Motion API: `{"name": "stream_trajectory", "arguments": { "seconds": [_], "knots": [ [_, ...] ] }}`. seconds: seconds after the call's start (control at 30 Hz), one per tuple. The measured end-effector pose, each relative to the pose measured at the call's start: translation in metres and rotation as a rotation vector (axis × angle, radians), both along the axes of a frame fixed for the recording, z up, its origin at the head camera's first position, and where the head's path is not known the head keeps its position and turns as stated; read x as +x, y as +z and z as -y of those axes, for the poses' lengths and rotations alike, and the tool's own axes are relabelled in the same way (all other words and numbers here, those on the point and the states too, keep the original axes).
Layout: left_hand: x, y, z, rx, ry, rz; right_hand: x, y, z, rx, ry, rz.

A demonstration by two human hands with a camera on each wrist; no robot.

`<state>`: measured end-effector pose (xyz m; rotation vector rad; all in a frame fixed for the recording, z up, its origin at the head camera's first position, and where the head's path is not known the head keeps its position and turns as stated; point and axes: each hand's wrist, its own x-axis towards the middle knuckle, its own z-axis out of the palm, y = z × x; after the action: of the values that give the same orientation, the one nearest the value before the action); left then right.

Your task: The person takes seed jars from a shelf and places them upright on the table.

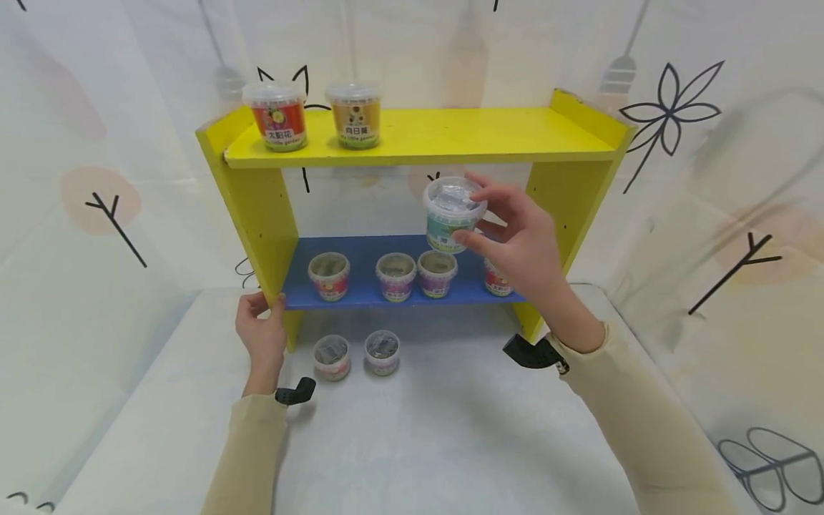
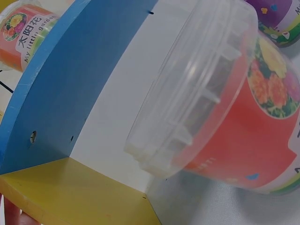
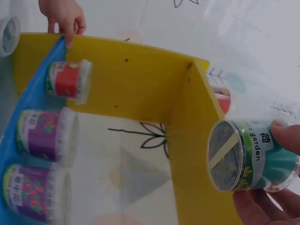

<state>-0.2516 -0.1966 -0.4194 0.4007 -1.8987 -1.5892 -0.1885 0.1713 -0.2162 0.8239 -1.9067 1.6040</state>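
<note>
A clear plastic tub with a teal label [image 1: 443, 230] is held upright in front of the gap between the yellow upper shelf [image 1: 463, 132] and the blue lower shelf [image 1: 363, 279], right of centre; the right grip [image 1: 520, 243] is closed on it, thumb and fingers on opposite sides. Its label shows "荷" and "little garden", the rest covered by the thumb or turned away. The left grip [image 1: 262, 336] clasps the yellow left side panel [image 1: 260, 214] beside the blue shelf's end. On the upper shelf's left, a red-labelled tub [image 1: 280, 125] reads "太阳花", and a yellow-labelled tub [image 1: 358, 125] reads "向日葵", with "little garden" beneath. Below stand a red-labelled tub on the left [image 1: 332, 287], two purple-labelled tubs [image 1: 395, 290] whose writing is too blurred to read, and a red-labelled tub on the right [image 1: 498, 281], partly hidden by the right hand. Nearer, two tubs [image 1: 332, 370] stand on the white counter [image 1: 418, 458]; the left wrist view cuts off the red one's lettering.
</note>
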Motion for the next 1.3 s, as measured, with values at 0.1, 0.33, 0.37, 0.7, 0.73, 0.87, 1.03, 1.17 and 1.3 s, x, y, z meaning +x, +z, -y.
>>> {"name": "stream_trajectory", "arguments": {
  "seconds": [0.1,0.33,0.37,0.7,0.73,0.87,1.03,1.17,1.3],
  "knots": [
    [0.000,0.000,0.000,0.003,-0.003,-0.005,0.002,-0.010,-0.001,0.014,-0.005,0.012],
    [0.001,0.001,-0.001,-0.004,-0.002,-0.026,0.007,-0.036,0.002,0.014,0.008,0.057],
    [0.001,0.001,0.000,-0.003,-0.001,-0.022,0.007,-0.039,0.003,0.015,0.011,0.064],
    [-0.001,-0.002,0.001,0.007,-0.016,-0.024,0.011,-0.072,-0.002,0.033,0.006,0.105],
    [-0.001,-0.002,0.001,0.006,-0.016,-0.026,0.011,-0.075,-0.002,0.035,0.004,0.108],
    [-0.001,-0.001,0.002,0.007,-0.011,-0.023,0.013,-0.088,-0.005,0.052,-0.023,0.122],
    [-0.001,-0.002,0.002,0.002,-0.009,-0.026,0.014,-0.107,-0.008,0.036,-0.011,0.146],
    [-0.001,-0.002,0.001,-0.002,-0.005,-0.025,0.015,-0.125,-0.010,0.029,0.012,0.165],
    [-0.001,-0.001,0.000,-0.011,0.002,-0.016,0.015,-0.144,-0.014,0.069,0.027,0.185]
  ]
}}
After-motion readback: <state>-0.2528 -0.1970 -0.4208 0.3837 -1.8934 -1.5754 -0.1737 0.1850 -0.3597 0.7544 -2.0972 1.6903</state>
